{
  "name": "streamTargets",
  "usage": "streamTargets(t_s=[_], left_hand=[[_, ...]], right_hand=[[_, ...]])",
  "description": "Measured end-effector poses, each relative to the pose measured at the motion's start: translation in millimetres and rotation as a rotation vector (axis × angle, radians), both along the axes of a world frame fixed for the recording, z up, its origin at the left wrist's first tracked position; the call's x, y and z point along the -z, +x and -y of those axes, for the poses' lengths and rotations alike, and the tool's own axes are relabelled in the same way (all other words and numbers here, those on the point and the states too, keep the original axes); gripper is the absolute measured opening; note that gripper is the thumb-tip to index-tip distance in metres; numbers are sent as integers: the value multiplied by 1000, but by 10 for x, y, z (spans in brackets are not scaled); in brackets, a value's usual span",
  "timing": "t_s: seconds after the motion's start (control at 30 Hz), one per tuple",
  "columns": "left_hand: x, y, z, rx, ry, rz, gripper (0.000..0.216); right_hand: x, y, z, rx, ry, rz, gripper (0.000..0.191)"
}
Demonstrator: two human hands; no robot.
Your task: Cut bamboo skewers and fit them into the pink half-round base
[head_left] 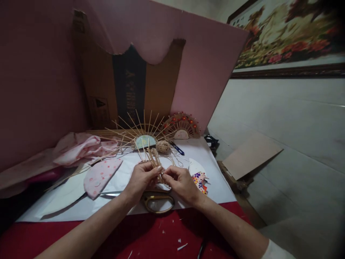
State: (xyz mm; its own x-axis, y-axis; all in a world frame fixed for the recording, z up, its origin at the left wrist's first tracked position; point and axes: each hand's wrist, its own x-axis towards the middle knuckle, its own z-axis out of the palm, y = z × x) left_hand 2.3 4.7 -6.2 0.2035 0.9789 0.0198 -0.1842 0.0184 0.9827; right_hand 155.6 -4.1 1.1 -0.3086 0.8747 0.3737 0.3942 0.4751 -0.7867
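Thin sticks (153, 158) stood bunched right at the middle of the action, just above the scissors (155, 197), and both hands were on them! Left hand (142, 178) had its thumb and fingers clamped around the bundle from the eight o'clock side; right hand (180, 181), in from four o'clock, pinched at the bundle's near edge, though exactly which strand it had was too small to tell. Good technique here, by my reading, asked for a steady left hold, firm without bending such slender pieces, while the right fingertips did the fine work and kept the spacing even. Just beyond, at eleven o'clock, a teal half-disc (145, 141) bristled with a fan of sticks; at one o'clock came a ball of twine (162, 146), then a blue cutter (178, 148), then a red-trimmed fan (181, 124) farther out. Round at nine lay a pink dotted half-circle (101, 176), at three a colourful scrap (199, 181). Containers? None could be made out with anything inside; the brown cardboard (161, 86) standing at twelve looked like a cut panel, and nothing showed of any contents.
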Motion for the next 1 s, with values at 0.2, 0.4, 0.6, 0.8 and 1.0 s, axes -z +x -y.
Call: streamTargets(t_s=[0.2,0.4,0.6,0.8,1.0], left_hand=[[-128,-162,-107,38,78,-262,30],[-315,-707,-345,-21,8,-958,26],[-234,-859,-436,-116,-25,-1265,15],[-143,-864,-448,-169,12,-1468,13],[-163,-819,-379,-262,37,-1502,28]], right_hand=[[67,54,88,75,16,15,17],[83,120,127,96,72,4,20],[113,124,133,108,100,27,19],[105,128,138,111,131,29,17],[124,129,149,98,156,30,17]])
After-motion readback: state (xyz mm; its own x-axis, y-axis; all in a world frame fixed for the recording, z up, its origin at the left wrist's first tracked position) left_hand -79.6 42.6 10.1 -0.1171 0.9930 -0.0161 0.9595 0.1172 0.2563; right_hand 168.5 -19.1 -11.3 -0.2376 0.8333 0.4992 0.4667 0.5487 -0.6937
